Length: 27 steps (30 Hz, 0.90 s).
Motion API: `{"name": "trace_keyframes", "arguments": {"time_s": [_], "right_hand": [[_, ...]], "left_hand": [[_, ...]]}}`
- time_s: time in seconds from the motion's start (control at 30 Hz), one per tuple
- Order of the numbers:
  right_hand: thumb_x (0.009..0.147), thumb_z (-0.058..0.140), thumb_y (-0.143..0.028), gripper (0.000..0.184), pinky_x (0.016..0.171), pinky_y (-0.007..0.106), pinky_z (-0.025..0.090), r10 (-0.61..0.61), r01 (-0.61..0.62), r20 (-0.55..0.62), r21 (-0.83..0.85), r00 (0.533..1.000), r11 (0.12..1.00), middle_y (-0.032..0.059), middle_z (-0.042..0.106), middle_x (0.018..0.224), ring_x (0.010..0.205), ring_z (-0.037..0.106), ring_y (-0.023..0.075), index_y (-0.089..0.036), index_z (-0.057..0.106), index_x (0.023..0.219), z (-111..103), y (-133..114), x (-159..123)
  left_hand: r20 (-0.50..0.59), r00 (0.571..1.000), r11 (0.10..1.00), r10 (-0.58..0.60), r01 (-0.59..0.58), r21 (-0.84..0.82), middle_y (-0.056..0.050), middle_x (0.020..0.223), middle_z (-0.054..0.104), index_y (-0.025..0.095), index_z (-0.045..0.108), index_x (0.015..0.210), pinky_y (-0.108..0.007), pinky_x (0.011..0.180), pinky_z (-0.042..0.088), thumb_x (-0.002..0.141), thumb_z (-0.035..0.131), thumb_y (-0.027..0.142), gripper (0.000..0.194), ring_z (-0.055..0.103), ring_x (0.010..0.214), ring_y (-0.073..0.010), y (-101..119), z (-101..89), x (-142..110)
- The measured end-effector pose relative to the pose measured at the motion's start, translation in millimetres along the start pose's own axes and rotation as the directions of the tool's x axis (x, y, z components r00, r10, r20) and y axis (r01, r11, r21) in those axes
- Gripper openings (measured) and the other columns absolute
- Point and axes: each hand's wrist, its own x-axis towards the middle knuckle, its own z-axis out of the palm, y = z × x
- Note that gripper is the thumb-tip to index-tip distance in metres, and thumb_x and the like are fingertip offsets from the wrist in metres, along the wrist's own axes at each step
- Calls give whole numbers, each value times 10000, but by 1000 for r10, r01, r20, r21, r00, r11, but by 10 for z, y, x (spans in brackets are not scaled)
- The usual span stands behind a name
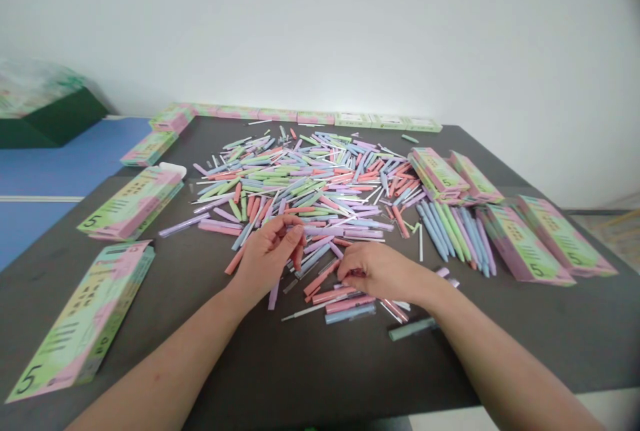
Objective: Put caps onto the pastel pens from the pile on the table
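Note:
A large loose heap of pastel plastic pens (300, 184) in pink, lilac, blue and green, with parts and thin refills among them, covers the middle of the dark table (320, 364). My left hand (267, 257) is at the heap's front edge, its fingers curled around a salmon-pink pen (299, 252), which is partly hidden. My right hand (383, 272) lies just to its right, fingertips pinched on a pink item (356, 273) that they mostly hide. Several pink pens (333, 291) lie just below that hand.
Pastel green-and-pink pen boxes (85, 324) stand along the left, right and far table edges. A sorted row of blue, green and lilac pens (450, 237) lies at the right. A sage-green pen (413, 328) lies near my right wrist. A white wall rises behind.

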Motion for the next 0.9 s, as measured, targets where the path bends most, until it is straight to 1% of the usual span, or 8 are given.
{"name": "trace_keyframes", "arguments": {"time_s": [0.17, 0.43, 0.53, 0.6, 0.67, 0.73, 0.83, 0.9], "right_hand": [[800, 577, -87, 164, 715, 256, 430, -97, 99, 24, -70, 995, 993, 25, 674, 752, 756, 607, 159, -185, 690, 732, 61, 37, 21], [758, 585, -101, 110, 698, 274, 425, -41, 36, -49, -95, 998, 995, 40, 657, 741, 744, 590, 172, -167, 657, 707, 81, 13, 35], [766, 595, -133, 62, 635, 250, 411, 74, -55, -175, 111, 982, 992, 11, 649, 734, 679, 571, 137, -164, 645, 785, 44, 61, 6], [798, 590, -181, 79, 591, 231, 407, 169, -82, -226, 351, 959, 933, -12, 626, 693, 620, 551, 113, -157, 624, 865, 30, 104, -5], [823, 585, -219, 201, 567, 220, 415, 231, -72, -209, 575, 950, 815, -29, 604, 660, 585, 543, 101, -145, 603, 1009, 35, 129, 1], [840, 579, -237, 316, 571, 222, 444, 222, -45, -162, 702, 962, 711, -20, 616, 701, 591, 568, 98, -141, 579, 1140, 60, 119, 24], [841, 574, -223, 268, 550, 217, 471, 167, -32, -102, 758, 981, 651, 6, 628, 789, 581, 599, 88, -148, 617, 1094, 125, 44, 88], [836, 572, -202, 203, 485, 188, 441, 162, -63, -52, 773, 985, 631, -11, 607, 742, 529, 582, 73, -148, 613, 1027, 171, -23, 147]], "left_hand": [[-18, 1000, 999, -19, 19, -47, 36, 652, 605, 165, 570, 891, -198, 400, 441, 841, 624, 398, 244, 514, 383, -62, 7, 13, 7], [-19, 1000, 996, -12, 11, -85, 1, 754, 672, 167, 583, 887, -192, 394, 450, 836, 636, 386, 231, 525, 397, -57, -15, -9, 21], [-17, 1000, 995, -7, 5, -103, -10, 788, 689, 169, 582, 893, -193, 403, 454, 850, 622, 384, 223, 531, 402, -56, -18, -17, 29], [-22, 1000, 994, -19, 17, -110, -11, 776, 691, 166, 577, 867, -191, 402, 451, 851, 618, 396, 234, 527, 396, -55, -9, -16, 34], [-30, 999, 992, -33, 29, -119, -10, 759, 690, 163, 570, 834, -187, 395, 445, 841, 627, 408, 251, 518, 388, -53, 0, -13, 39], [-32, 999, 990, -41, 37, -138, -7, 756, 688, 163, 567, 812, -184, 389, 441, 828, 641, 411, 259, 509, 386, -50, 2, -11, 45], [-37, 999, 983, -32, 25, -182, 8, 733, 674, 169, 568, 808, -181, 377, 432, 817, 653, 419, 263, 499, 384, -50, -12, -21, 58], [-48, 999, 980, -22, 12, -201, 19, 704, 655, 171, 567, 808, -182, 374, 429, 810, 660, 429, 273, 499, 385, -53, -24, -31, 69]]}}
